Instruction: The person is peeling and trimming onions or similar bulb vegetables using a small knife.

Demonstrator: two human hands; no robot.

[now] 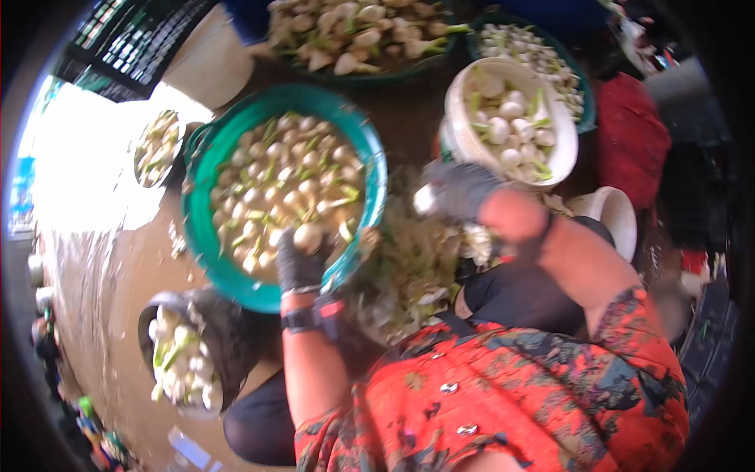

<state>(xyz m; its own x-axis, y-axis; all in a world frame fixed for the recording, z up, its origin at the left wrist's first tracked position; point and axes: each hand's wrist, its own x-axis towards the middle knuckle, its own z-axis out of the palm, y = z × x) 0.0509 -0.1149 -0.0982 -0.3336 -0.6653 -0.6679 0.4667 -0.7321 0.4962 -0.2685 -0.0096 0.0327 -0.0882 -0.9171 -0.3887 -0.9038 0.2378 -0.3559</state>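
My left hand (pixel 299 264), in a dark glove, grips a round whitish bulb (pixel 308 237) over the near part of a green plastic basin (pixel 197 242). The basin holds many white bulbs with short green stems, onion or garlic by their look, apparently in brownish water. My right hand (pixel 463 190), gloved in grey and blurred, is closed around a white bulb (pixel 424 199) just below the white bucket (pixel 453 127). That bucket holds more trimmed bulbs. Whether this hand also holds a tool cannot be told. Loose peelings (pixel 413 265) lie between both hands, in front of me.
Large bulbs (pixel 360 35) fill a basin at the top; a green tub of small bulbs (pixel 531 47) stands beside it. A dark bucket of bulbs (pixel 186 366) leans by my left knee. A red sack (pixel 632 138) and a white bucket (pixel 619 221) are on the right.
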